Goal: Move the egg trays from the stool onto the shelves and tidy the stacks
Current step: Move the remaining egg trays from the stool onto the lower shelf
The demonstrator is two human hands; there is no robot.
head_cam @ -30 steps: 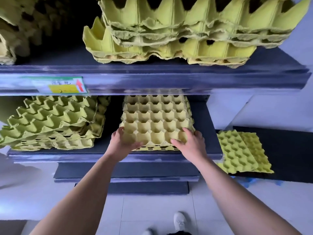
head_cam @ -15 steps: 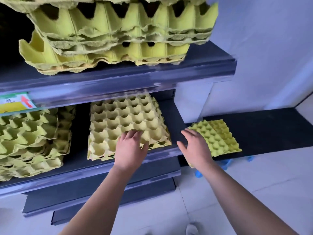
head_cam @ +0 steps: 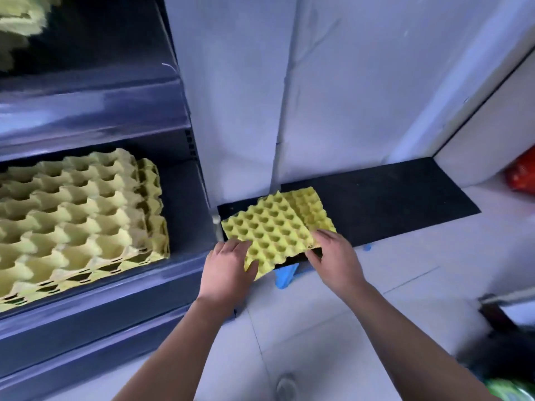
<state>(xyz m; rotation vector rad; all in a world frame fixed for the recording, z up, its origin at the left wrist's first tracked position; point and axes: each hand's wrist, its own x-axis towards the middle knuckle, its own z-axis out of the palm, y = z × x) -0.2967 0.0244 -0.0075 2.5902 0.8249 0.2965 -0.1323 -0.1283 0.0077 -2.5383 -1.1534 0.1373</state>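
Two yellow-green egg trays (head_cam: 273, 227) lie overlapped on a blue stool (head_cam: 285, 274), beside the dark shelf unit (head_cam: 95, 285). My left hand (head_cam: 228, 269) grips the top tray's near-left corner, thumb on top. My right hand (head_cam: 335, 256) holds the near-right edge, fingers curled over it. The stool is mostly hidden under the trays. A stack of paler egg trays (head_cam: 75, 215) sits on the middle shelf at left. More trays (head_cam: 20, 21) show blurred on the shelf above.
A black mat (head_cam: 390, 198) runs along the white wall behind the stool. A red bag (head_cam: 521, 175) lies at the far right. Dark objects and something green (head_cam: 509, 357) crowd the lower right. White tiled floor (head_cam: 318, 328) lies beneath my arms.
Both hands left the stack on the middle shelf and moved right to the trays on the stool, taking hold of them. My view swung right and down.
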